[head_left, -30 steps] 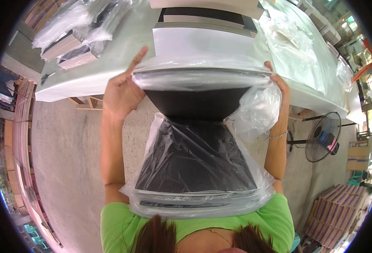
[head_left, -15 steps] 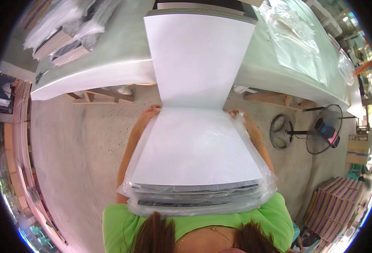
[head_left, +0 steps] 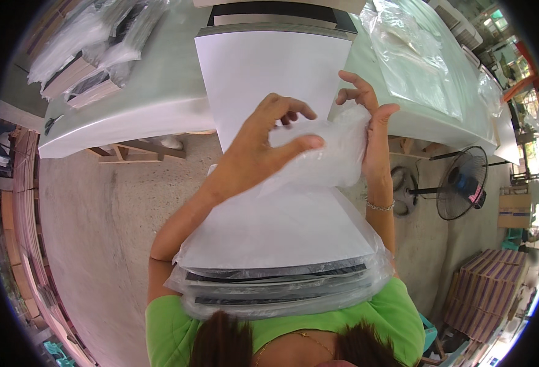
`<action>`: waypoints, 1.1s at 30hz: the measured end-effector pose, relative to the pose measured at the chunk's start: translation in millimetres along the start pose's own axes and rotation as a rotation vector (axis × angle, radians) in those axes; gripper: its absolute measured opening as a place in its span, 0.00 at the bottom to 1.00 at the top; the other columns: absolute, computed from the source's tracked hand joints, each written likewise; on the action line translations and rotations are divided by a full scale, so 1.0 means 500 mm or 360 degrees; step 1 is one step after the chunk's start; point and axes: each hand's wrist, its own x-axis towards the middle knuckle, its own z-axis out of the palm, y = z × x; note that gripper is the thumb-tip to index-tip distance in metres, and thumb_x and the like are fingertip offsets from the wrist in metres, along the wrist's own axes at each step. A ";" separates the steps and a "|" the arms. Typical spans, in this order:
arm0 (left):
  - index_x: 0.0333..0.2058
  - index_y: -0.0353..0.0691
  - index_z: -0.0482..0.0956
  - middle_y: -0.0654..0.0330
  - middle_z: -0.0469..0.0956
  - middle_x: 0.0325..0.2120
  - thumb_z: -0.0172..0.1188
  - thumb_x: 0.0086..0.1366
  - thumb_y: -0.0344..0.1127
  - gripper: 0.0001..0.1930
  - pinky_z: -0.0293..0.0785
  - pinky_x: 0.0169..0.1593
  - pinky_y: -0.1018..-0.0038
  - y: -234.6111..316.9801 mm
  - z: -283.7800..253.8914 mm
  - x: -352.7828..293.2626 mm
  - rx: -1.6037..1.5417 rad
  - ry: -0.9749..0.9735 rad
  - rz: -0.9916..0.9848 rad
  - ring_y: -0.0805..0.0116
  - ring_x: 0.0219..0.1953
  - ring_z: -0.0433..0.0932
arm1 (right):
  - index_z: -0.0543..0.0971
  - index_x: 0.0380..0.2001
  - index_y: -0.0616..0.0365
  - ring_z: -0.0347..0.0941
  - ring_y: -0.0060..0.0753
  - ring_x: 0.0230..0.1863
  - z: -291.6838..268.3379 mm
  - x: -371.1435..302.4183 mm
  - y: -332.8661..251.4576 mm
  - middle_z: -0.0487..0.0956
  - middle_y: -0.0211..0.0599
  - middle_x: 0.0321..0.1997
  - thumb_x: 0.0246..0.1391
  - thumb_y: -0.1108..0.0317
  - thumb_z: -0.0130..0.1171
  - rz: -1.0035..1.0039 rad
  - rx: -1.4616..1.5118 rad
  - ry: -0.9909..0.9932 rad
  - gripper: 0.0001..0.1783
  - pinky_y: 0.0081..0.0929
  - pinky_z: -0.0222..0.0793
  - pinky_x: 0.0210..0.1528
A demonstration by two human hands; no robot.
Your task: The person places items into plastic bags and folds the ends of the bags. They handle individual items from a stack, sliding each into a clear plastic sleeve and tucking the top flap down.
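Note:
A thick stack of white sheets or boards (head_left: 281,229) with dark edges rests against my front, in clear plastic bags (head_left: 281,300). Beyond it, a large white panel (head_left: 263,73) reaches from the table toward me. Loose clear plastic (head_left: 333,150) is bunched up above the stack, covering where the stack and panel meet. My left hand (head_left: 269,134) is open at the left of this plastic, thumb and fingers apart. On the other side, my right hand (head_left: 370,116) is open too, fingers spread, with the plastic against its palm.
Plastic-wrapped bundles (head_left: 92,67) lie at the table's left, and flat clear bags (head_left: 413,61) at its right. Dark and pale boards (head_left: 275,13) are stacked at the panel's far end. A floor fan (head_left: 462,183) and a striped carton stack (head_left: 486,293) stand to the right.
Both hands have risen from the stack's far corners and moved inward over the panel. The bag's loose plastic has come up with them, bunching between the hands.

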 end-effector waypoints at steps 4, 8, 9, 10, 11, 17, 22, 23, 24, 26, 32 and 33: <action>0.39 0.43 0.72 0.63 0.68 0.34 0.67 0.47 0.46 0.22 0.61 0.44 0.72 0.036 0.017 -0.011 0.0583 0.0395 0.0280 0.67 0.37 0.66 | 0.64 0.55 0.54 0.59 0.18 0.36 0.016 0.006 -0.001 0.63 0.28 0.35 0.47 0.24 0.15 -0.0055 -0.0029 0.0040 0.51 0.13 0.58 0.41; 0.36 0.43 0.72 0.63 0.68 0.33 0.67 0.46 0.49 0.22 0.62 0.37 0.72 0.021 0.018 -0.026 0.1082 0.0384 0.0222 0.67 0.35 0.68 | 0.63 0.55 0.55 0.59 0.18 0.37 0.022 0.005 0.009 0.63 0.29 0.35 0.47 0.25 0.14 -0.0050 0.0026 0.0031 0.51 0.13 0.58 0.44; 0.36 0.43 0.72 0.63 0.69 0.34 0.67 0.46 0.49 0.22 0.61 0.36 0.73 0.013 0.021 -0.027 0.1069 0.0385 0.0180 0.68 0.34 0.69 | 0.63 0.55 0.55 0.59 0.19 0.37 0.024 0.003 0.013 0.64 0.29 0.35 0.47 0.26 0.14 -0.0060 0.0034 0.0023 0.51 0.13 0.58 0.44; 0.36 0.43 0.72 0.63 0.69 0.33 0.67 0.46 0.46 0.21 0.62 0.35 0.73 0.010 0.023 -0.029 0.0893 0.0368 0.0060 0.69 0.32 0.68 | 0.63 0.55 0.55 0.60 0.19 0.38 0.026 0.002 0.015 0.64 0.29 0.35 0.48 0.26 0.13 -0.0069 0.0040 0.0015 0.50 0.14 0.58 0.45; 0.35 0.42 0.73 0.63 0.70 0.32 0.68 0.45 0.44 0.21 0.62 0.34 0.74 0.007 0.024 -0.029 0.0716 0.0348 -0.0055 0.70 0.30 0.67 | 0.64 0.55 0.55 0.60 0.19 0.38 0.026 0.002 0.015 0.64 0.29 0.35 0.48 0.26 0.14 -0.0068 0.0052 0.0054 0.50 0.14 0.58 0.45; 0.36 0.40 0.74 0.63 0.70 0.25 0.67 0.48 0.39 0.18 0.62 0.31 0.77 -0.001 0.024 -0.034 0.0397 0.0415 -0.0260 0.73 0.26 0.64 | 0.65 0.54 0.56 0.60 0.20 0.39 0.021 0.000 0.013 0.64 0.29 0.35 0.50 0.28 0.15 -0.0043 0.0089 0.0166 0.49 0.16 0.57 0.48; 0.35 0.38 0.77 0.64 0.70 0.24 0.63 0.52 0.37 0.13 0.61 0.32 0.78 -0.005 0.012 -0.022 0.0408 0.0200 -0.0475 0.73 0.26 0.62 | 0.65 0.54 0.57 0.60 0.20 0.39 0.011 -0.002 0.025 0.64 0.29 0.35 0.50 0.28 0.14 -0.0012 0.0096 0.0087 0.49 0.16 0.57 0.48; 0.34 0.38 0.78 0.64 0.70 0.24 0.63 0.53 0.37 0.12 0.61 0.32 0.78 -0.013 0.011 -0.022 0.0403 0.0182 -0.0474 0.73 0.26 0.63 | 0.65 0.54 0.57 0.60 0.20 0.39 0.011 -0.001 0.028 0.64 0.29 0.35 0.51 0.29 0.17 -0.0012 0.0116 0.0085 0.48 0.16 0.57 0.48; 0.34 0.38 0.78 0.64 0.71 0.24 0.62 0.54 0.37 0.11 0.61 0.33 0.78 -0.023 0.009 -0.022 0.0397 0.0163 -0.0473 0.73 0.26 0.63 | 0.65 0.54 0.57 0.60 0.20 0.39 0.012 -0.001 0.030 0.64 0.29 0.36 0.52 0.29 0.19 -0.0012 0.0136 0.0083 0.46 0.16 0.58 0.47; 0.34 0.38 0.79 0.63 0.73 0.25 0.61 0.55 0.37 0.10 0.62 0.34 0.78 -0.052 0.011 -0.022 0.0315 0.0233 -0.0251 0.73 0.27 0.65 | 0.66 0.53 0.56 0.60 0.19 0.40 0.009 0.000 0.037 0.64 0.29 0.36 0.54 0.31 0.27 -0.0051 0.0067 0.0080 0.42 0.15 0.59 0.47; 0.34 0.36 0.79 0.62 0.77 0.28 0.58 0.57 0.35 0.09 0.65 0.37 0.78 -0.052 -0.008 -0.026 -0.0001 0.0053 -0.0354 0.75 0.31 0.69 | 0.68 0.50 0.58 0.56 0.27 0.50 -0.006 0.001 0.062 0.66 0.34 0.48 0.56 0.47 0.48 -0.0041 -0.0078 0.0074 0.28 0.23 0.52 0.54; 0.33 0.35 0.79 0.62 0.78 0.28 0.58 0.58 0.35 0.09 0.66 0.38 0.79 -0.051 -0.009 -0.028 0.0008 0.0024 -0.0380 0.75 0.31 0.70 | 0.68 0.50 0.58 0.56 0.27 0.51 -0.005 -0.001 0.058 0.66 0.34 0.49 0.56 0.47 0.49 -0.0014 -0.0048 0.0068 0.28 0.24 0.52 0.55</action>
